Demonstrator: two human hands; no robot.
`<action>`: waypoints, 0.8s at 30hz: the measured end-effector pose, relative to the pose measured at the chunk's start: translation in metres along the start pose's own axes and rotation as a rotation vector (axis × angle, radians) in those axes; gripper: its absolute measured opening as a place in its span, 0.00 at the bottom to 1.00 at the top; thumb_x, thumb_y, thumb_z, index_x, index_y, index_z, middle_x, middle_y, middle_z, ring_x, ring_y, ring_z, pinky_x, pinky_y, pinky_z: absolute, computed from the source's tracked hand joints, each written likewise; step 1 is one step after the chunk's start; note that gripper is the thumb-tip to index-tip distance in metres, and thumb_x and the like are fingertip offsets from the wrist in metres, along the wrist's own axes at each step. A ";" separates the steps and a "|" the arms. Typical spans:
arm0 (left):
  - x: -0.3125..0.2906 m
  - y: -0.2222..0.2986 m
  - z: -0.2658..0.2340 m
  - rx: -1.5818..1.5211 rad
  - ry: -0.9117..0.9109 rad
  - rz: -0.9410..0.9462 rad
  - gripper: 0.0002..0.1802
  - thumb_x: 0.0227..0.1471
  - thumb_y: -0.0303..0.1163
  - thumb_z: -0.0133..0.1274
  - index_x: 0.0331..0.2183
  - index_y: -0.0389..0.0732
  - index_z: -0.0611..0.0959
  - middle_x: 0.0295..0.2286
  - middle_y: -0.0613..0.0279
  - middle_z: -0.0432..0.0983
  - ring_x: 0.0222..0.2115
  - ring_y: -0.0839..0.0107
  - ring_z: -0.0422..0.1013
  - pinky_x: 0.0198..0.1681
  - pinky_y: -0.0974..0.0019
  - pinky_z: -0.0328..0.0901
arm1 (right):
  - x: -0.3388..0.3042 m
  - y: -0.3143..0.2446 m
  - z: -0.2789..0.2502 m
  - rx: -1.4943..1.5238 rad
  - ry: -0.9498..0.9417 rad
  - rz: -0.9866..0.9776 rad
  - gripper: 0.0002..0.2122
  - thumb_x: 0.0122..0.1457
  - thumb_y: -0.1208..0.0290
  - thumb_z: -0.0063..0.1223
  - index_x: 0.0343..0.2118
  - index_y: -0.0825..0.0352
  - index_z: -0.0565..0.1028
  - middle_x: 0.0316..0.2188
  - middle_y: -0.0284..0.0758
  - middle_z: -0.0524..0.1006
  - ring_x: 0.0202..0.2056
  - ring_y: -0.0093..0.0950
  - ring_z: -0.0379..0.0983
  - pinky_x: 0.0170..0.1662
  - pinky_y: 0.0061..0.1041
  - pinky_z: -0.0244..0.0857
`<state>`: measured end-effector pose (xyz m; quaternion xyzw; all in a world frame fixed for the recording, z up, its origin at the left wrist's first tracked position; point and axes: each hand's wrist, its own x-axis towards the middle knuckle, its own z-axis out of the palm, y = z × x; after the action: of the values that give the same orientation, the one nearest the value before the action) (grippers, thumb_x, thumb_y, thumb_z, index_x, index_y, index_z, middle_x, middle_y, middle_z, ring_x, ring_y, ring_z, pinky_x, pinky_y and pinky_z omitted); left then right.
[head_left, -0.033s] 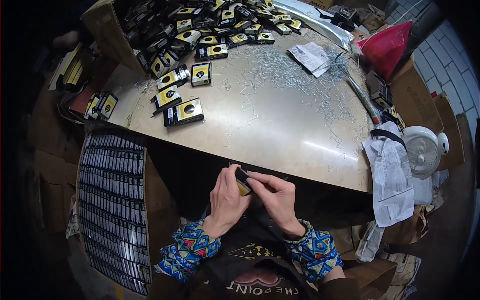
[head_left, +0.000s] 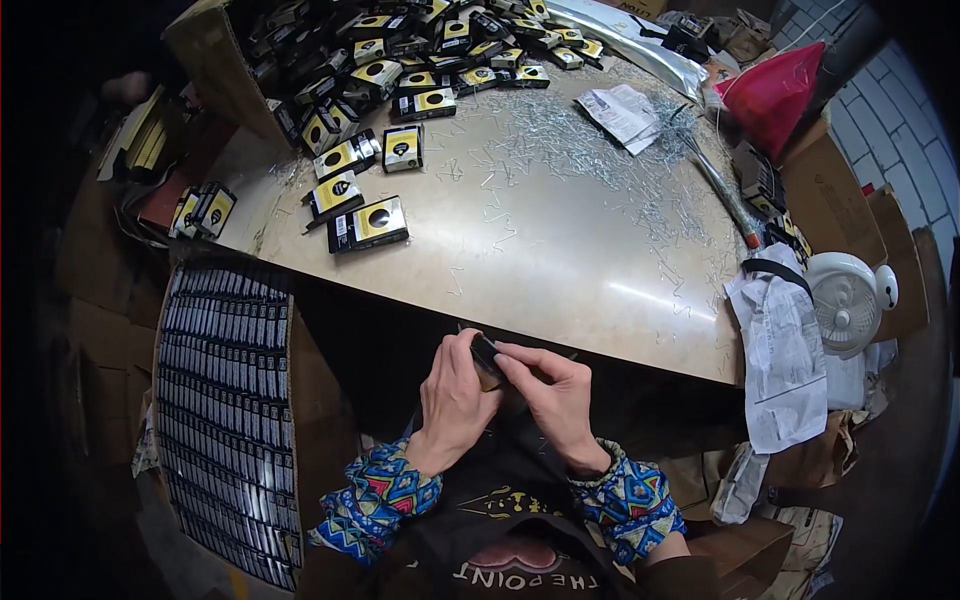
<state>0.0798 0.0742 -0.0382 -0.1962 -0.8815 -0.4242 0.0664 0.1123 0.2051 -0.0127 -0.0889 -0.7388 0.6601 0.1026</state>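
Squarely at the middle of things, a small black cardboard box with a yellowish lower part sits between both bare hands, just short of the table's near edge. The left hand has its fingers curled around the box's nine o'clock side, while the right hand grips it from three o'clock, thumb and forefinger nearly together on it; how the remaining right fingers lie, I cannot tell. Both wrists come out of bright blue, multicoloured patterned cuffs. Ahead stretches a pale, smooth, shiny tabletop. From the hands, toward eleven o'clock, a black-and-yellow rectangular carton lies flat, nearest of several loose ones, with a heaped pile of similar boxes beyond. At one o'clock, thin silvery bent wire pieces are scattered around a folded white printed sheet. Around nine o'clock stands an open brown cardboard case packed with rows of slim dark boxes. Between two and three o'clock is a round white plastic fan.
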 end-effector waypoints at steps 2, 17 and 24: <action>-0.001 -0.001 0.001 0.007 0.016 0.019 0.33 0.41 0.26 0.63 0.48 0.36 0.66 0.35 0.47 0.70 0.37 0.46 0.71 0.37 0.54 0.67 | 0.000 0.000 0.001 0.076 0.002 0.077 0.10 0.56 0.80 0.59 0.41 0.71 0.80 0.35 0.36 0.83 0.34 0.17 0.77 0.38 0.15 0.70; 0.022 0.009 -0.018 0.005 -0.020 0.159 0.40 0.45 0.34 0.64 0.56 0.33 0.63 0.45 0.44 0.68 0.48 0.48 0.65 0.53 0.54 0.62 | 0.033 -0.001 -0.059 -0.668 0.257 -0.648 0.11 0.56 0.83 0.51 0.43 0.72 0.77 0.43 0.46 0.78 0.42 0.40 0.76 0.47 0.33 0.69; 0.062 0.016 0.021 -0.231 0.082 0.124 0.25 0.57 0.34 0.49 0.54 0.33 0.67 0.36 0.47 0.70 0.39 0.52 0.67 0.45 0.52 0.60 | 0.052 0.010 -0.028 -0.103 0.123 -0.222 0.14 0.57 0.86 0.52 0.47 0.72 0.76 0.46 0.44 0.77 0.47 0.34 0.74 0.51 0.27 0.66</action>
<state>0.0308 0.1176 -0.0219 -0.2391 -0.8096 -0.5256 0.1054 0.0696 0.2468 -0.0176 -0.0518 -0.7692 0.5993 0.2154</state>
